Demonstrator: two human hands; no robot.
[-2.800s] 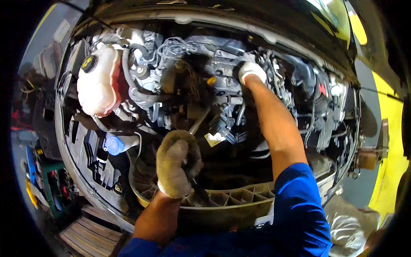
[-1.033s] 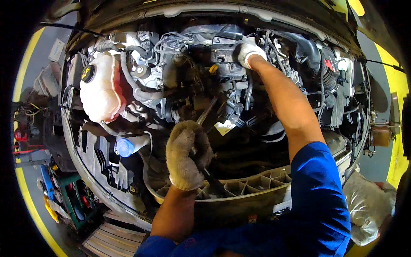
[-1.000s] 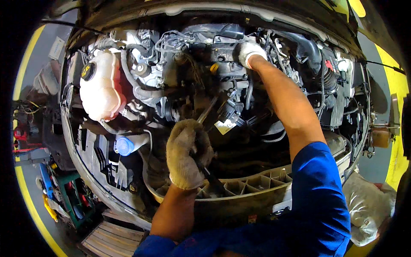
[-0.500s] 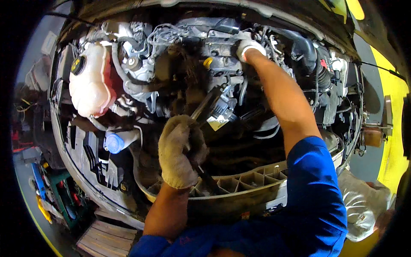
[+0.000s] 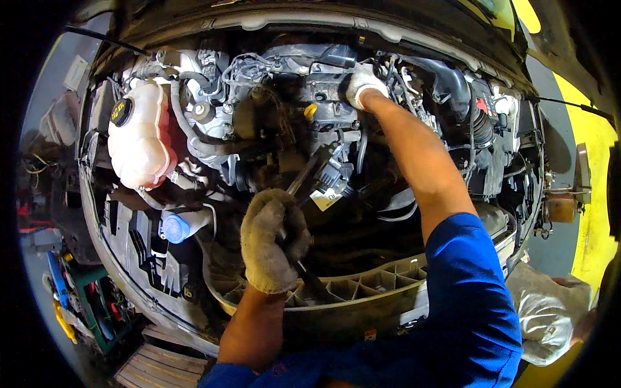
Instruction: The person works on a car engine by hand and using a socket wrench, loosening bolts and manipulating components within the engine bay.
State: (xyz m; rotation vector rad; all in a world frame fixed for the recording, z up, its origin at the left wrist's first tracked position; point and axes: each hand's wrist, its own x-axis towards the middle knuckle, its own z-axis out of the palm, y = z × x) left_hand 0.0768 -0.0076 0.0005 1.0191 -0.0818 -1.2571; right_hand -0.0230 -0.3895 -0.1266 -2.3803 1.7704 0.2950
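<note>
My left hand (image 5: 268, 242), in a dirty beige knit glove, is closed around a long dark bar-like tool (image 5: 304, 173). The tool slants from the front panel up towards the middle of the engine; its exact kind is unclear. At the far side, my right hand (image 5: 365, 86) wears a white glove and reaches onto the top right of the engine (image 5: 333, 110). Its fingers are bright and blurred, so I cannot see what they touch. A yellow cap (image 5: 310, 111) sits on the engine, left of that hand. Between my hands lies a part with a white label (image 5: 326, 198).
A pale coolant tank (image 5: 139, 139) and a blue-capped filler neck (image 5: 175, 227) stand on the left. The ribbed front panel (image 5: 359, 284) crosses before me. A corrugated black intake hose (image 5: 484, 129) lies right. Beyond the car are tools in a green tray (image 5: 97, 301) and a wooden step (image 5: 162, 362).
The whole view has shifted a little, with the engine lower in the picture. My right hand has moved slightly left over the engine. The left hand keeps its grip on the bar.
</note>
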